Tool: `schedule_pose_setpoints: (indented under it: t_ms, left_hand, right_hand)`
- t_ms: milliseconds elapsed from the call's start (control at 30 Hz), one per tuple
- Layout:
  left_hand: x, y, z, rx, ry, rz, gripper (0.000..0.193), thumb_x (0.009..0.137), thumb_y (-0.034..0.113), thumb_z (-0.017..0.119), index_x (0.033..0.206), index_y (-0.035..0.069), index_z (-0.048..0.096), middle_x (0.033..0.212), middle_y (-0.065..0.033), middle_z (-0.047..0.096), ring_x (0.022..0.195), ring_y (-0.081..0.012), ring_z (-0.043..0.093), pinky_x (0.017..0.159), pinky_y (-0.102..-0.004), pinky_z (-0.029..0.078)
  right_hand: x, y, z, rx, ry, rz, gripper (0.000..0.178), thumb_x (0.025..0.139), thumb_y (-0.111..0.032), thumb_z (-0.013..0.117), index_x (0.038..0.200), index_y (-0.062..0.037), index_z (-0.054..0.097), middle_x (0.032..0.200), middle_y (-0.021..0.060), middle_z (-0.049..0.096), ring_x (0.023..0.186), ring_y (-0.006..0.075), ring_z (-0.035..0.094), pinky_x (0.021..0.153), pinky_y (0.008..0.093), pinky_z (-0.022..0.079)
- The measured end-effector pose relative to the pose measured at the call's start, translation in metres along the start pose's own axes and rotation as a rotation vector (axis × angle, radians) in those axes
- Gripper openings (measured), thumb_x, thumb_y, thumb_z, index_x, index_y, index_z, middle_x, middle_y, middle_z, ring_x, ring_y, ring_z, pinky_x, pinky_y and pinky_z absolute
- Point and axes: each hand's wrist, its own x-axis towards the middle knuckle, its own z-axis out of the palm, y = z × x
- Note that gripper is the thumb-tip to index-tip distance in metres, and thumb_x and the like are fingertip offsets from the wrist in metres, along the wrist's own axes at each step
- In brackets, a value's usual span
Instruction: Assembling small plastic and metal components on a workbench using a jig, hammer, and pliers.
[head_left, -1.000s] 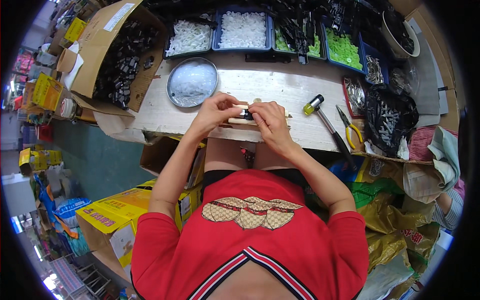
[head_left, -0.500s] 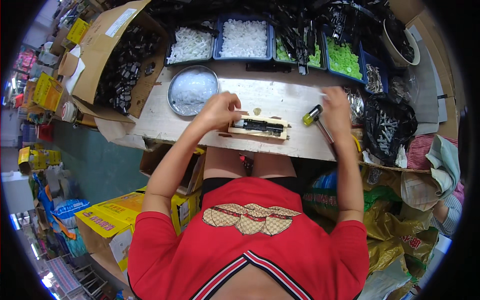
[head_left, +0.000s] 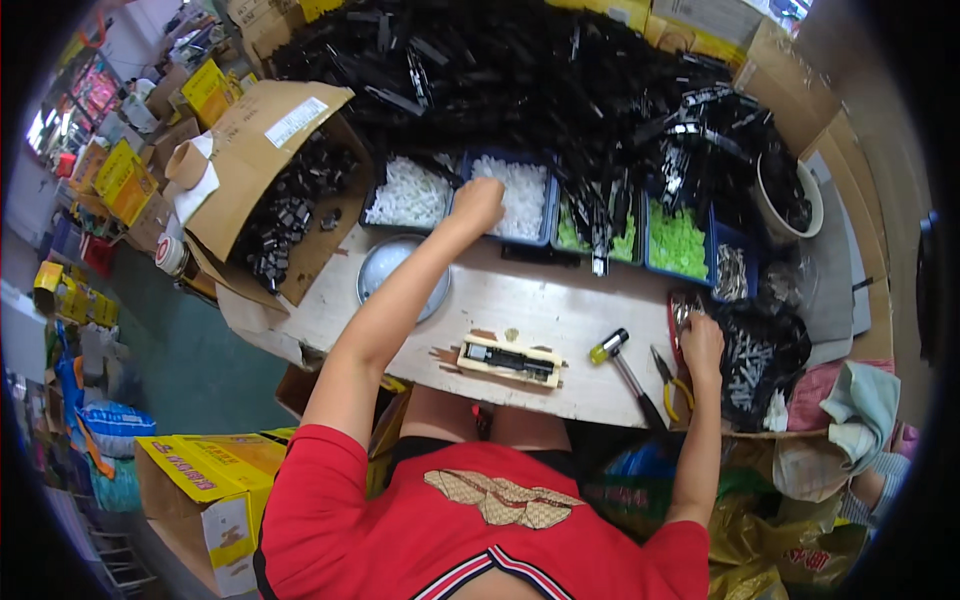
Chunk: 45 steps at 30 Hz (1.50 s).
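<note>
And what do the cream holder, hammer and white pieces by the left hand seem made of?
Cream holder: perhaps wood, judging by its matt, pale surface; plastic possible.
Hammer: shaft probably metal, shiny; yellow head end perhaps glossy plastic.
White pieces: likely plastic, evenly pale; finish unclear.

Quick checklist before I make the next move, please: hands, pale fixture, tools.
1. Pale fixture lying on the bench, black part in it: ok.
2. Left hand at the blue bin of white pieces: ok.
3. Left hand gripping a piece: cannot tell, fingertips hidden.
4. Right hand at the red tray of metal parts: ok.
5. Right hand gripping a metal part: cannot tell, too small.
6. Hammer and pliers apart from the fixture: ok, both to its right.
</note>
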Motion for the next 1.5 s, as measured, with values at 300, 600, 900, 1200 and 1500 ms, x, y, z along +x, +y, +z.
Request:
schedule_pose_setpoints:
  t_ms: [300,600,900,1200,1500]
  left_hand:
    - [-0.025,0.009,-0.030,-1.090,-0.029,-0.250,0.011,0.068,0.005,0.063,0.076,-0.001,0.063,0.068,-0.0100,0.061,0.058,-0.0173,0.059,0.052,-0.0265,0.048]
    - [-0.138,0.048,-0.019,-1.850,-0.177,-0.290,0.011,0.083,0.009,0.059,0.088,-0.001,0.058,0.080,-0.0132,0.063,0.060,-0.0135,0.060,0.045,-0.0259,0.050]
    - [-0.183,0.060,-0.005,-2.177,-0.240,-0.604,0.018,0.084,0.005,0.056,0.101,0.000,0.054,0.093,-0.0146,0.061,0.070,-0.0148,0.056,0.061,-0.0265,0.048]
    - [-0.195,0.066,-0.008,-2.177,-0.215,-0.600,0.019,0.085,0.006,0.055,0.103,0.000,0.054,0.081,-0.0064,0.058,0.072,-0.0154,0.056,0.062,-0.0291,0.049]
    - [-0.197,0.066,-0.006,-2.240,-0.172,-0.650,0.019,0.086,0.007,0.053,0.104,0.000,0.054,0.084,-0.0077,0.059,0.073,-0.0163,0.057,0.064,-0.0313,0.049]
  right_hand:
    - [-0.003,0.013,-0.002,0.436,0.117,-0.058,0.006,0.072,-0.003,0.054,0.077,-0.0004,0.057,0.076,0.0200,0.058,0.073,0.0366,0.056,0.064,0.0423,0.045]
    - [-0.030,-0.093,-0.022,1.376,-0.181,-0.095,0.007,0.081,-0.003,0.058,0.087,0.0001,0.057,0.078,0.0018,0.057,0.072,0.0092,0.055,0.067,0.0210,0.045]
    - [-0.056,-0.193,-0.013,0.991,0.291,-0.724,0.018,0.073,0.005,0.061,0.086,-0.0051,0.055,0.082,0.0069,0.055,0.076,0.0222,0.052,0.068,0.0300,0.040]
    - [-0.056,-0.205,-0.006,0.897,0.429,-0.732,0.017,0.070,-0.003,0.062,0.084,-0.0090,0.053,0.078,0.0032,0.053,0.071,0.0203,0.049,0.066,0.0320,0.032]
    - [-0.054,-0.209,-0.009,0.727,0.538,-0.844,0.024,0.062,-0.001,0.062,0.083,-0.0102,0.053,0.076,-0.0013,0.054,0.068,0.0163,0.049,0.069,0.0324,0.030]
